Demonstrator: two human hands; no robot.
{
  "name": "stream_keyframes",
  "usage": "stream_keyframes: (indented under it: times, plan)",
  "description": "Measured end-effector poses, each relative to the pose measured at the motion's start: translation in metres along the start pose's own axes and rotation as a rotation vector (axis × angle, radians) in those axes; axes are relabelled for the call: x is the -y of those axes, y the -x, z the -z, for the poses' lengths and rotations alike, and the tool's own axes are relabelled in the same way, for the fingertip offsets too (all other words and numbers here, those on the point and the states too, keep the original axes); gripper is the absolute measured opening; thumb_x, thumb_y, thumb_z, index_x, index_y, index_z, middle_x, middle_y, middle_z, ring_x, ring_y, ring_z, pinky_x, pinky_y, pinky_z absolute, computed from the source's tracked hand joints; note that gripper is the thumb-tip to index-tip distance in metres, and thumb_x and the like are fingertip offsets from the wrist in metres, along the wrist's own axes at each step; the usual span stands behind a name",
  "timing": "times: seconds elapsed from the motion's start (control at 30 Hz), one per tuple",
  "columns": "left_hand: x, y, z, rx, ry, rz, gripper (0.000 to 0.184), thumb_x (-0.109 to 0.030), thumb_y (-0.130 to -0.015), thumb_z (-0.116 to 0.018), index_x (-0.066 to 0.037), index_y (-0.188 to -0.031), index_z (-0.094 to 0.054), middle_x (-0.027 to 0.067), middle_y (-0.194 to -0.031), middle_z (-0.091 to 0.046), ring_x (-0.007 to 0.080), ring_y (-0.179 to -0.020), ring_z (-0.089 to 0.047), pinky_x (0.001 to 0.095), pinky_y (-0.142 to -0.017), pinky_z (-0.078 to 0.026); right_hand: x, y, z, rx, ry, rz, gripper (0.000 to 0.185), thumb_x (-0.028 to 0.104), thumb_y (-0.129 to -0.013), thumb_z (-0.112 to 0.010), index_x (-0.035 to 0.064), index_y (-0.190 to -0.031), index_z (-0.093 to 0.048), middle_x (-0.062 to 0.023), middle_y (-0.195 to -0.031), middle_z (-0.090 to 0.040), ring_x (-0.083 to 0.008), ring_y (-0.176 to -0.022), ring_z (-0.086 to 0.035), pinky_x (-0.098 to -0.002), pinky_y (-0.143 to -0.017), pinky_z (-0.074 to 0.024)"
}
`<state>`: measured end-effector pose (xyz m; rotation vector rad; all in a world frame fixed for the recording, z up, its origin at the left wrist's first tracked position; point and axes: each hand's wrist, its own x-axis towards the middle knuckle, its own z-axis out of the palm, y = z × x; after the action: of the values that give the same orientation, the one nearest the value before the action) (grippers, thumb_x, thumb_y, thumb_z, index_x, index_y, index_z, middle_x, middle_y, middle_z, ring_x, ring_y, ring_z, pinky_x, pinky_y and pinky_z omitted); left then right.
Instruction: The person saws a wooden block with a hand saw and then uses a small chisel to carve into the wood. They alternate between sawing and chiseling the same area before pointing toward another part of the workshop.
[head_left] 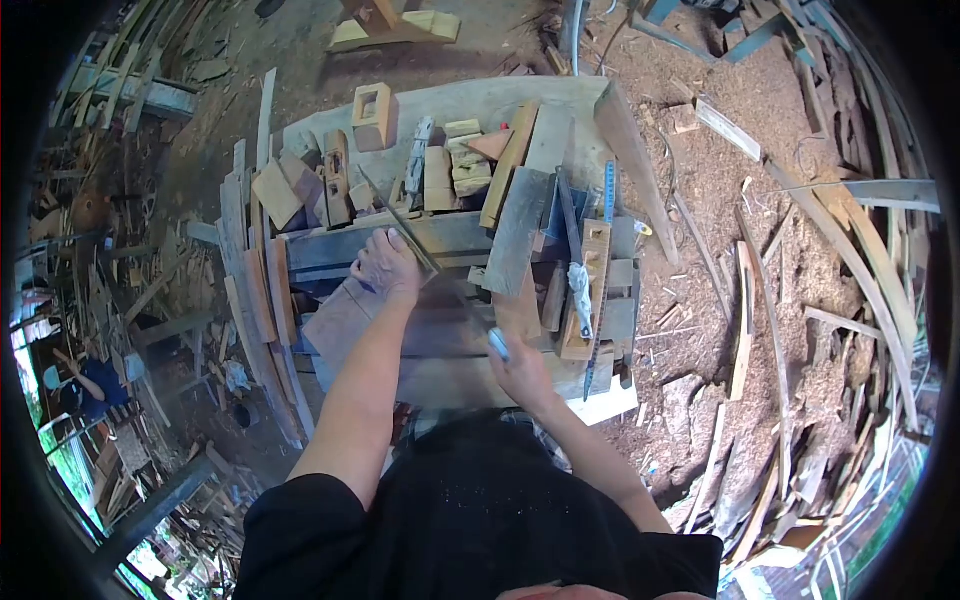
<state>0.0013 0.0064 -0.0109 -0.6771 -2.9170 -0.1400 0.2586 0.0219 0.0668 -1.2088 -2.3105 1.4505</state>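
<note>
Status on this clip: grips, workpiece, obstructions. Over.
Left grip at far end of wooden board, hold unclear. Right grip closed around light-blue handle, remainder blurred. Board lies askew. Wooden blocks clustered beyond, apart from board.

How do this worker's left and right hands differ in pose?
The left hand is at a board's far end, fingers bent; the right hand closes around a pale blue handle. The left hand reaches farther from the body; the right hand is nearer. Both are bare.

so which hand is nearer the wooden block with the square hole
Left: the left hand is below the block in the picture; the right hand is lower and farther right.
</note>
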Motion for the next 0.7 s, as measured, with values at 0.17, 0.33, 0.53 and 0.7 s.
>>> stream_keyframes:
  times: [0.17,0.33,0.53,0.7]
  plan:
    - [0.002,0.000,-0.004,-0.078,0.011,-0.034,0.022,-0.032,-0.094,-0.046,-0.013,-0.095,-0.057,0.0080,-0.089,-0.063,0.0285,-0.089,-0.058,0.0479,-0.085,-0.033,0.000,-0.004,0.007,0.174,0.137,-0.041,0.038,0.028,-0.090,-0.063,0.0011,-0.113,-0.048,-0.0261,-0.076,-0.063,-0.0451,-0.072,-0.063,-0.0538,-0.062,-0.0493]
    - [0.004,0.000,-0.007,-0.084,0.004,-0.036,0.022,-0.032,-0.094,-0.047,-0.013,-0.094,-0.057,0.0083,-0.089,-0.062,0.0292,-0.087,-0.059,0.0478,-0.083,-0.034,0.005,-0.005,-0.011,0.110,0.151,-0.060,0.034,0.030,-0.091,-0.061,0.0048,-0.104,-0.042,-0.0267,-0.071,-0.063,-0.0469,-0.066,-0.062,-0.0550,-0.056,-0.0493]
    - [0.002,0.000,-0.006,-0.089,0.011,-0.050,0.023,-0.033,-0.095,-0.046,-0.012,-0.092,-0.056,0.0087,-0.088,-0.062,0.0302,-0.086,-0.058,0.0470,-0.083,-0.034,-0.005,0.039,0.018,0.048,0.280,-0.057,0.031,0.028,-0.090,-0.062,0.0030,-0.100,-0.046,-0.0239,-0.071,-0.064,-0.0400,-0.065,-0.066,-0.0489,-0.053,-0.0530]
    - [0.002,-0.002,-0.003,-0.112,0.004,-0.089,0.023,-0.033,-0.095,-0.045,-0.012,-0.092,-0.056,0.0089,-0.088,-0.062,0.0304,-0.086,-0.058,0.0468,-0.083,-0.034,0.019,-0.060,-0.038,0.022,0.281,0.016,0.036,0.023,-0.087,-0.062,0.0002,-0.111,-0.048,-0.0220,-0.070,-0.064,-0.0398,-0.061,-0.064,-0.0494,-0.055,-0.0524]
